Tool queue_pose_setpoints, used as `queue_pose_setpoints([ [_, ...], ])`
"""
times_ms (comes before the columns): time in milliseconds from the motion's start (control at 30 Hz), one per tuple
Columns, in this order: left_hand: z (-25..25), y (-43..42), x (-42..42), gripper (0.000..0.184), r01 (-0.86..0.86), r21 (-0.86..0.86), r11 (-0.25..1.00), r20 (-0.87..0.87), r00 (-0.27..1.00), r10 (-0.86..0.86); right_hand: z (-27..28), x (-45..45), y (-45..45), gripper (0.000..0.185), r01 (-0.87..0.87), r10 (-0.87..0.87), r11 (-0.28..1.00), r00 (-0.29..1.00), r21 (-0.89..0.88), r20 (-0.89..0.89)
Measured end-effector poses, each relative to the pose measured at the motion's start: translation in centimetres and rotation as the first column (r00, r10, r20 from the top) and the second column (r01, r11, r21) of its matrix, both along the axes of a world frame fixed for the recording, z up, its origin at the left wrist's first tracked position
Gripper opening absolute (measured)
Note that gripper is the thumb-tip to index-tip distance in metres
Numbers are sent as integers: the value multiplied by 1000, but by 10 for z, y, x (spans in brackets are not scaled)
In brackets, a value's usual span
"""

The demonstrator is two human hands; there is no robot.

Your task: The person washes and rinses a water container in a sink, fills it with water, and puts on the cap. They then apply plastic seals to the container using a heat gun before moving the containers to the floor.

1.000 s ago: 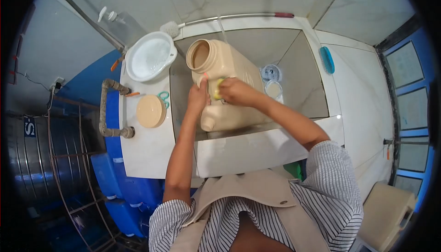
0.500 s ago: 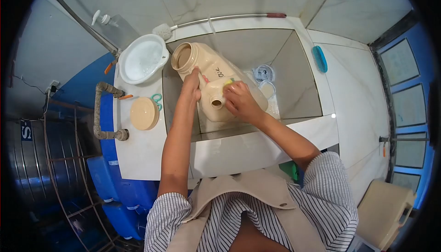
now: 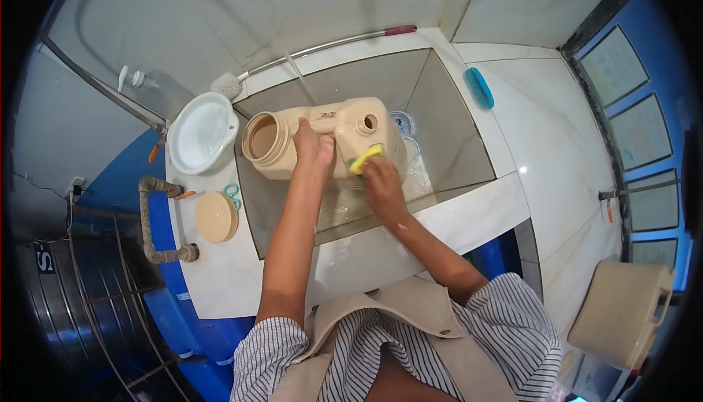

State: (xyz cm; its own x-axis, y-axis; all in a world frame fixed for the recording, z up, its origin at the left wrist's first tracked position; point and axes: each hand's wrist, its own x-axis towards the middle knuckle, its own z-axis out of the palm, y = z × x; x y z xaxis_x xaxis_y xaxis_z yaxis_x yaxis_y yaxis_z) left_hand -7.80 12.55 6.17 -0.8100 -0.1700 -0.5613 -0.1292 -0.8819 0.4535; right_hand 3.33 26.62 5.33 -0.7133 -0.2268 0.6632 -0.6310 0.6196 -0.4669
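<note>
A beige plastic jerrycan [image 3: 351, 120] lies on its side over the sink [image 3: 454, 120], its wide mouth to the left and a small spout facing up. My left hand [image 3: 313, 146] is wrapped round its handle. In my right hand [image 3: 384, 182] is a yellow and green sponge [image 3: 366, 158], pressed against the jerrycan's near side below the spout. Behind the jerrycan, two round lids [image 3: 403, 124] lie partly hidden in the sink. A thin stream of water [image 3: 301, 80] falls behind the jerrycan.
On the left counter stand a white basin [image 3: 203, 135] with suds, a beige lid [image 3: 216, 217], green-handled scissors [image 3: 232, 195] and a pump bottle [image 3: 157, 91]. A long-handled brush [image 3: 322, 50] lies along the back edge. A blue brush [image 3: 480, 88] rests at right; another jerrycan [image 3: 615, 314] stands lower right.
The jerrycan has been turned, so its spout has moved up and right and its near side shows. My right hand has shifted lower with the sponge. The camera view has shifted slightly.
</note>
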Motion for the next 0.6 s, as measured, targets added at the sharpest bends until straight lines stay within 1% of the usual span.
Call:
queue_pose_setpoints([
  [33,0,3,2,33,-56,-6,998,-19,998,56,0,2,5,18,79,-76,995,996,-61,48],
  [67,0,6,4,33,-109,-11,994,-38,993,109,-2,-3,1,18,86,-84,994,995,-60,49],
  [100,-2,10,8,33,-103,-9,995,-37,994,102,8,-15,-10,20,49,-49,997,999,-62,-1],
  [133,-5,12,12,33,-27,-30,999,-45,999,25,14,-23,-14,22,7,-10,998,998,-62,-55],
  [167,-7,12,15,34,49,-57,997,-50,997,-52,17,-23,-13,22,9,-13,998,998,-66,-58],
  [200,-6,12,15,34,49,-63,997,-58,997,-52,18,-24,-10,25,-40,37,998,997,-45,-65],
  [233,-5,11,15,35,1,-61,998,-72,997,-6,18,-25,-7,28,-89,87,996,994,-26,-69],
  [267,-6,10,18,36,-50,-54,997,-81,996,45,10,-19,2,28,-92,89,995,993,-32,-71],
  [300,9,11,26,33,-84,-43,996,-114,990,79,-8,-8,17,26,-126,126,992,991,-5,-31],
  [333,7,8,30,33,-91,-45,995,-112,990,86,-20,-2,29,23,-162,162,987,987,20,10],
  [367,3,4,32,31,-104,-52,993,-90,991,99,-24,-9,36,23,-170,170,985,985,19,11],
  [400,-2,1,37,30,-117,-59,991,-66,991,113,-25,-24,43,20,9,36,979,976,-205,216],
  [433,-10,-3,44,30,-125,-61,990,-62,991,121,-22,-35,44,18,230,-50,899,899,-372,436],
  [467,-15,-8,51,27,-86,-125,988,-57,995,79,-19,-43,42,18,223,-44,901,901,-373,432],
  [500,-18,-11,54,25,-44,-189,981,-52,998,35,-6,-51,36,16,22,99,940,938,-340,333],
  [533,-18,-15,61,25,-47,-189,981,-51,998,38,9,-56,30,15,-175,249,942,936,-285,247],
  [567,-15,-20,67,23,20,-254,967,36,999,-11,29,-61,21,15,-449,493,868,826,-211,273],
  [600,-10,-22,74,22,92,-311,946,130,990,-54,24,-72,11,15,-452,498,866,822,-216,276],
])
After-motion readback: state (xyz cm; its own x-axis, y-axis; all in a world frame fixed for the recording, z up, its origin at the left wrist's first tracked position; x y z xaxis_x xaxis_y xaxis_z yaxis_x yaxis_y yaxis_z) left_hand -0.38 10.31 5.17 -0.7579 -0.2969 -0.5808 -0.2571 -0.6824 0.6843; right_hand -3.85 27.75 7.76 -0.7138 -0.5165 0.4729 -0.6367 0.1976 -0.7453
